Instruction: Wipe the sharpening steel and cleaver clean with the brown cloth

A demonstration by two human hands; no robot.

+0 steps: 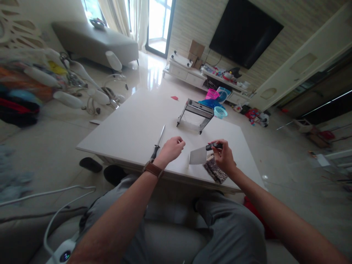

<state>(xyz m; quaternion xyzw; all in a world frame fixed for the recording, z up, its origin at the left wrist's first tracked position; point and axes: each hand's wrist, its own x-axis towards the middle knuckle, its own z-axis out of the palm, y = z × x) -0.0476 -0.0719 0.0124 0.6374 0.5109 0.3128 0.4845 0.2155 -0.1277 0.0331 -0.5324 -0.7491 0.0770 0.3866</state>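
My right hand (224, 157) grips the black handle of a cleaver (198, 156). Its broad grey blade points left, with the lower edge close to the tabletop; whether it touches I cannot tell. A folded leopard-print cloth (216, 171) lies under the right hand, partly hidden by it. Curled fingers close my left hand (173, 147) just left of the blade, over the table; a small pale spot shows at the fingertips, too small to name. Beside the left wrist lies a sharpening steel (158, 143), its black handle partly covered by the hand and its rod pointing away.
On the white table (123, 124) a dark-framed stand (196, 110) rises past my hands. A red scrap (174, 98) lies near the far edge. Beyond are a pink basket (212, 94) and a light-blue basket (220, 112). A white-shaded lamp fixture (96, 96) is at the left.
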